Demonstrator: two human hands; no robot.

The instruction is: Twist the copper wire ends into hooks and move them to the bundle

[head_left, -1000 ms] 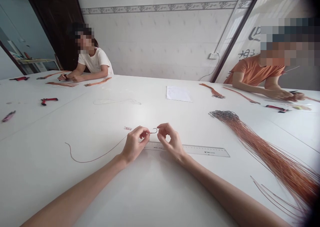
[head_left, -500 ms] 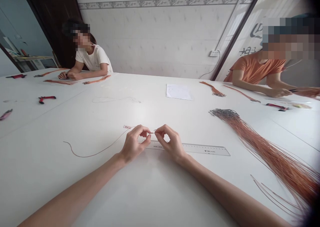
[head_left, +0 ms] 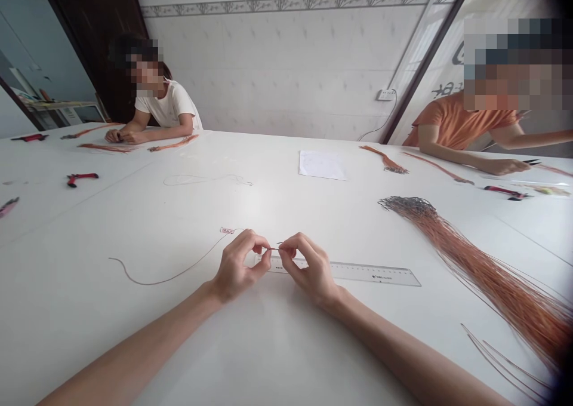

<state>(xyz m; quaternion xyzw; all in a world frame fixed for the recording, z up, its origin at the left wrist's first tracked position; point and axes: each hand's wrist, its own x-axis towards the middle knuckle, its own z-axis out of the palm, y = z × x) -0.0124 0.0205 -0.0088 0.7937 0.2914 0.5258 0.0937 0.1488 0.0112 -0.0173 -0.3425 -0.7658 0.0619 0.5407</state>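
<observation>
Thumb and fingertips of my left hand pinch a thin brown cord, whose tail curves out over the white table to the left. A small tag with red print lies beside that hand. My right hand pinches the same cord a short way to the right, with a small dark end sticking up by its fingertips. Only a short piece of cord spans the small gap between the hands. Partly behind the right hand, a clear ruler lies flat.
A large bundle of brown cords lies at right, with loose strands below it. White paper and red-handled pliers are farther back. Two people sit across the table, one in white, one in orange.
The view has shifted slightly, so both hands appear a little lower, still pinching the cord. At the right, the person in orange has moved one arm outward and up.
</observation>
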